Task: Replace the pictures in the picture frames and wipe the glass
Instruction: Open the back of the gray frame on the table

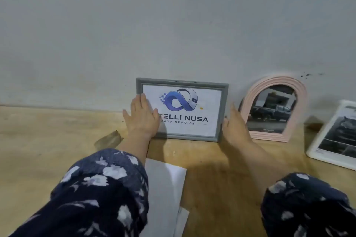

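The left hand [142,116] lay flat, fingers spread, on the grey rectangular picture frame [182,109]; the right hand [234,121], fingers straight, touched its right edge. The frame stood upright against the wall, long axis horizontal.

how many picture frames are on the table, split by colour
grey frame: 1, upright against the wall, left hand flat on it, right hand at its right edge
pink arched frame: 1, upright
white frame: 1, lying flat
Total: 3
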A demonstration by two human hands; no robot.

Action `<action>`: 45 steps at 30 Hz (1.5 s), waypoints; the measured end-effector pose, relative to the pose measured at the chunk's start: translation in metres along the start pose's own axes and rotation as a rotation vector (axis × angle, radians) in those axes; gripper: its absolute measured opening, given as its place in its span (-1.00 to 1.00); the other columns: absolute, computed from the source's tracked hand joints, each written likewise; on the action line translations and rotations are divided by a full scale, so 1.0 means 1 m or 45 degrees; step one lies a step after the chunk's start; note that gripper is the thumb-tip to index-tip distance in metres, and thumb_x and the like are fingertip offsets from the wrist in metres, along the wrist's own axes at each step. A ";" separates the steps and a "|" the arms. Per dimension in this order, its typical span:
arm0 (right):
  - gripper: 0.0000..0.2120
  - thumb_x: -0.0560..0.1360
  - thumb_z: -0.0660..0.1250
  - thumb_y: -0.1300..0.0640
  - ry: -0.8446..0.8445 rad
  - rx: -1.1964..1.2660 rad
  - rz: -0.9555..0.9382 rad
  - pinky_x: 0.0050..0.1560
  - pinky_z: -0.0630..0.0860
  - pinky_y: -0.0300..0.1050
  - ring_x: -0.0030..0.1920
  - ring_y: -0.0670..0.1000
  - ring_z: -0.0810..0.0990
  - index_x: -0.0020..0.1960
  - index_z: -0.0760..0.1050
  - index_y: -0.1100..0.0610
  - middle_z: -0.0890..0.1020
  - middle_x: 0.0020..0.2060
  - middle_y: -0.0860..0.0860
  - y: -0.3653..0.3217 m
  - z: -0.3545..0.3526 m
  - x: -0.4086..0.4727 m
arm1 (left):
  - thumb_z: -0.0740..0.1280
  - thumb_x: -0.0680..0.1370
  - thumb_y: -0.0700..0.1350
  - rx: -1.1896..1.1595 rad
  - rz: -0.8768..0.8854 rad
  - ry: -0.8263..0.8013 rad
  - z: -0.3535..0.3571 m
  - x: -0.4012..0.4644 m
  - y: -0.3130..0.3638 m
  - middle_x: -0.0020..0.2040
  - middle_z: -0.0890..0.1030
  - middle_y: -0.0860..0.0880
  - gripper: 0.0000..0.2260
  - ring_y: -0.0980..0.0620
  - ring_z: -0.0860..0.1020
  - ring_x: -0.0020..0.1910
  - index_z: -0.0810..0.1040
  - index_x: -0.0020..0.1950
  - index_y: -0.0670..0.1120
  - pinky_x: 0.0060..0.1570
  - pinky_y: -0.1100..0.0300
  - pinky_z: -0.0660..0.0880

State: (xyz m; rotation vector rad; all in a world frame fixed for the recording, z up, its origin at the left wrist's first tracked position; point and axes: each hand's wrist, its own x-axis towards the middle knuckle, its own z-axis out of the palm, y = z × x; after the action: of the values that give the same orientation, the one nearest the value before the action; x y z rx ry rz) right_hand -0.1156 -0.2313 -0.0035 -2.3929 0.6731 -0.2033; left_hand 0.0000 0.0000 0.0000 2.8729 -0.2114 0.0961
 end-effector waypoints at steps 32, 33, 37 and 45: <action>-0.65 0.61 0.15 0.20 0.370 0.567 0.357 0.26 0.46 0.01 0.25 0.10 0.52 0.36 0.46 0.01 0.56 0.27 0.02 0.043 -0.044 -0.008 | -0.15 0.57 0.32 -1.435 -0.599 -0.124 -0.023 -0.022 0.034 0.38 0.41 -0.09 -0.31 -0.11 0.39 0.32 0.25 0.46 -0.14 0.31 0.03 0.25; -0.63 0.61 0.15 0.22 0.331 0.651 0.375 0.26 0.45 -0.02 0.26 0.09 0.52 0.36 0.46 -0.01 0.57 0.27 0.02 0.049 -0.054 -0.015 | -0.16 0.52 0.38 -1.490 -0.604 -0.145 -0.023 -0.029 0.038 0.40 0.42 -0.07 -0.25 -0.08 0.39 0.32 0.26 0.47 -0.12 0.31 0.06 0.24; -0.70 0.58 0.13 0.18 0.159 1.149 0.500 0.21 0.42 -0.07 0.08 0.04 0.56 0.21 0.55 0.08 0.62 0.12 0.04 0.074 -0.094 -0.044 | -0.22 0.59 0.33 -1.680 -0.602 -0.200 -0.034 -0.074 0.066 0.31 0.38 0.08 -0.33 0.11 0.32 0.27 0.37 0.36 -0.10 0.37 0.09 0.12; -0.75 0.63 0.09 0.03 -0.055 1.176 0.494 0.13 0.42 -0.13 0.08 0.01 0.61 0.02 0.53 0.06 0.60 0.10 0.03 0.153 -0.156 -0.106 | 0.03 0.58 0.31 -1.595 -0.591 -0.404 -0.012 -0.155 0.077 0.07 0.53 -0.01 -0.40 0.05 0.49 0.16 0.39 0.40 -0.09 0.38 0.00 0.15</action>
State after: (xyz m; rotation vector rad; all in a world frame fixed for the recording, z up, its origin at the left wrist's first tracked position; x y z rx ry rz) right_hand -0.3171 -0.3629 0.0264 -1.3601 0.7849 -0.2292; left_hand -0.1656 -0.0492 0.0179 1.6020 0.2654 -0.4260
